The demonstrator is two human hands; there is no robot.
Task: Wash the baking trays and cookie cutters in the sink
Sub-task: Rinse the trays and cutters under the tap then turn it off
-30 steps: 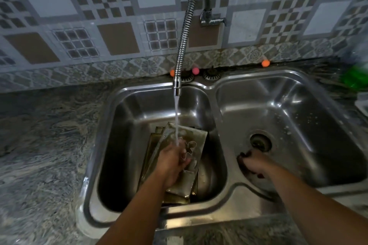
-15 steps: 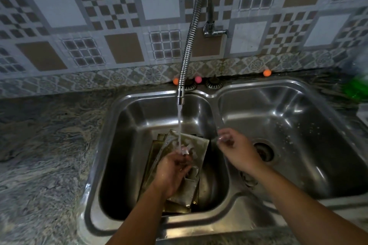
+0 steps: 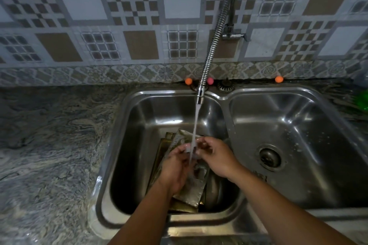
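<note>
since the earlier frames the right hand [image 3: 218, 157] has left the right basin by the drain [image 3: 269, 157] and crossed the divider; it now meets the left hand [image 3: 175, 167] under the water stream [image 3: 196, 125] in the left basin of the sink [image 3: 127, 125].

landmark: the stream. both hands are touching it, fingertips together right where it lands. they seem pinched on a small pale thing, probably a cookie cutter [image 3: 194, 148], but it is blurred by water and i cannot tell its shape, nor which hand carries the grip.

baking trays [image 3: 191, 191] lie directly below the stream and the hands, stacked flat on the basin floor, long axis running from the back wall toward the person, slightly slanted. the left hand sits over the stack, so it is nearer; the right hand is at its right edge.

count: two hands; one cutter in hand, if it is one; at least two trays, perhaps three, edges overlapping; two basins; one drain visible; one faucet hose [image 3: 215, 36].

judgement: rinsing a cutter now; trays not yet washed.
</note>
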